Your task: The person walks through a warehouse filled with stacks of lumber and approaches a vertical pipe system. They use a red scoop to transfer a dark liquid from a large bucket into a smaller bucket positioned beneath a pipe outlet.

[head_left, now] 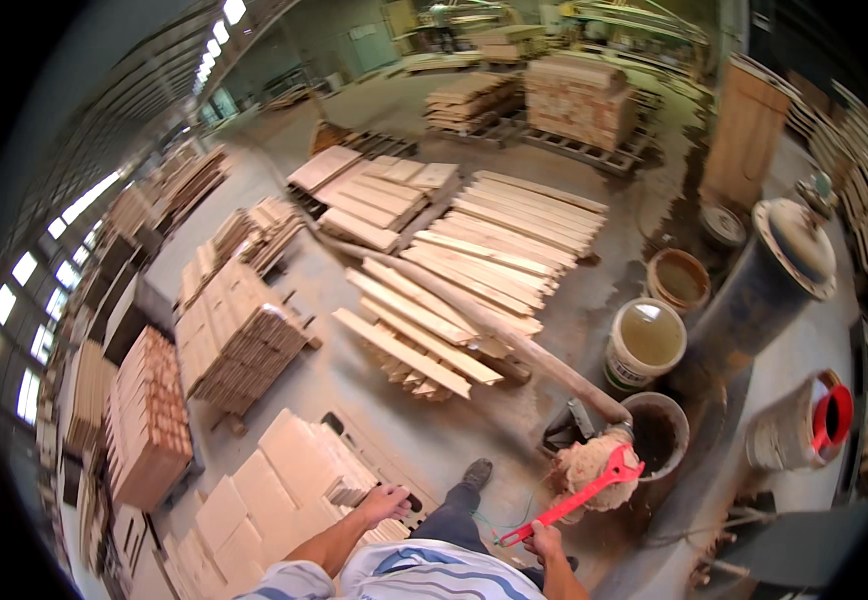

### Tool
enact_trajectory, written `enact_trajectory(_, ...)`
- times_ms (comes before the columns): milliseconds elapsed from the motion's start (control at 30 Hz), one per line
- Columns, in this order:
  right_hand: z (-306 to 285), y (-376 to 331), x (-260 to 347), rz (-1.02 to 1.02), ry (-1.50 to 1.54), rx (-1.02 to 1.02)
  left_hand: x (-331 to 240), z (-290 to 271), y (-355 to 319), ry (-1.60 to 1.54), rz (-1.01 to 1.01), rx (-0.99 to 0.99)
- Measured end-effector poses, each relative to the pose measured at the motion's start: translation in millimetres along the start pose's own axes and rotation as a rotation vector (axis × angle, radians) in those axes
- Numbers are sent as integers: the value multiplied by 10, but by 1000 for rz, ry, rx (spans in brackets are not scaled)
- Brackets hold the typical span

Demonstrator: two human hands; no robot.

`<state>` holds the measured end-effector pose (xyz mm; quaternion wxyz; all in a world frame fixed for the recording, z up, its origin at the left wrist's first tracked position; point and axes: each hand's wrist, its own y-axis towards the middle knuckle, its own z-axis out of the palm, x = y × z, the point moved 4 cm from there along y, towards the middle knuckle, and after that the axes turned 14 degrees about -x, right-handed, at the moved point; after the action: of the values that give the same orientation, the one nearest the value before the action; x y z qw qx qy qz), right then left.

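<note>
In my right hand (546, 541) is the handle of a long red wrench-shaped tool (576, 499) with a forked head. The fingers are closed round it. The tool's head overlaps a lumpy, beige-crusted mass (586, 472); whether they touch, I cannot tell. My left hand (384, 503) is away to the left, its fingers apart and loosely bent, with nothing seen in them. It is nearest to the edge of a low stack of pale wooden panels (299, 455); contact is unclear.
Beyond the mass stand a dark-filled bucket (681, 440), a white bucket of yellowish liquid (616, 355) and a brownish bucket (656, 285). A tall dark cylinder (744, 290) rises at right, near a bucket with a red rim (779, 440). A long pole-like pipe (514, 340) crosses before wooden slats (514, 235).
</note>
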<state>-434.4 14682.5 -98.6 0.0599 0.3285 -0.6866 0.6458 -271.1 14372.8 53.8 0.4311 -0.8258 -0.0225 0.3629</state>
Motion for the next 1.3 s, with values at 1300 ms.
enact_trajectory(1300,-103,206,-131,-140,57,149,388,-53,114,-102,-19,-35)
